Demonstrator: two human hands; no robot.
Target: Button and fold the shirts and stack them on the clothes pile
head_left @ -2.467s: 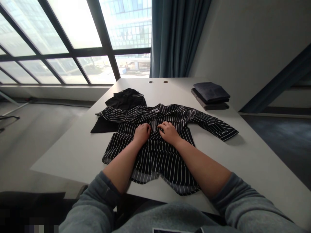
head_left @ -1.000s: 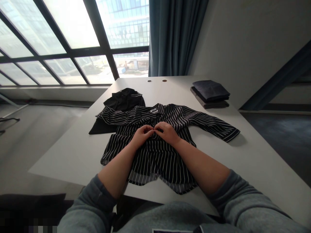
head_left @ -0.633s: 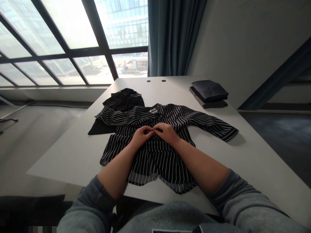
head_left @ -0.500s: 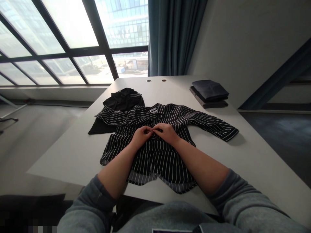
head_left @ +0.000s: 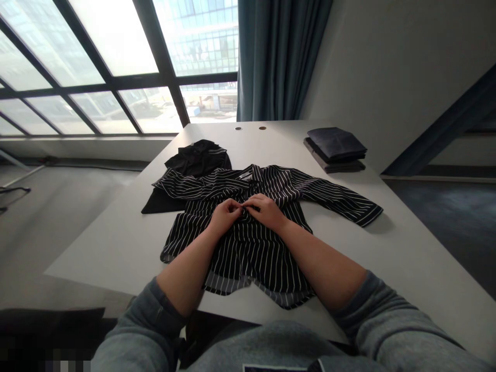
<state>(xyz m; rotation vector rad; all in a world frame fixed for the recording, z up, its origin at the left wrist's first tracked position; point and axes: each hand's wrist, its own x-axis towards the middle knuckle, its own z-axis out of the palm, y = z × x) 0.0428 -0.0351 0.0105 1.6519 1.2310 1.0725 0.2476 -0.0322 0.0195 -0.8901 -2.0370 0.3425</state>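
Note:
A black shirt with white stripes [head_left: 267, 248] lies spread on the white table, collar away from me and hem towards me. Its right sleeve reaches out across the table, while the left one lies bunched over dark cloth. My left hand [head_left: 225, 216] and my right hand [head_left: 265, 211] meet at the middle of the shirt's front. Both are closed, thumbs and fingertips pinching the fabric along the front opening. The fingers hide whatever small part, such as a button, may lie between them.
Crumpled black clothing [head_left: 199, 157] lies at the back left, partly under the shirt. A stack of folded dark clothes [head_left: 335, 147] sits at the back right of the table [head_left: 403, 268]. Beyond the far edge are a blue curtain [head_left: 281, 62] and windows.
Both hands stay at the same spot on the shirt's front, with only a very slight shift of the fingers. The whole view has moved a little.

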